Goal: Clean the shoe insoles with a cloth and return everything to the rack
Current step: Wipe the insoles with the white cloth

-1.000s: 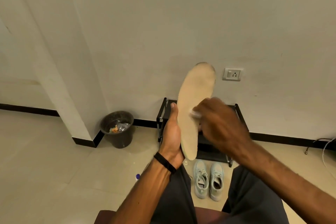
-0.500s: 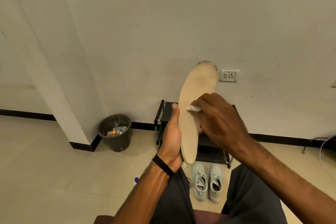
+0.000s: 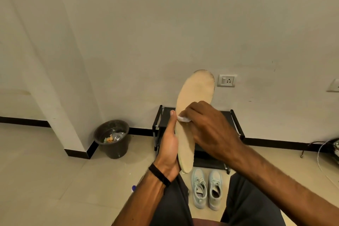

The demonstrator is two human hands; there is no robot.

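Both hands engaged: my left hand [image 3: 169, 149] grips the insole [image 3: 192, 115] upright along its left edge; my right hand [image 3: 209, 128] pinches the cloth [image 3: 184, 118] against it — light, flexible, so support mid-length; rack [image 3: 233, 117] behind.

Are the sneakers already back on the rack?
No, both sneakers stand on the floor in front of the rack.
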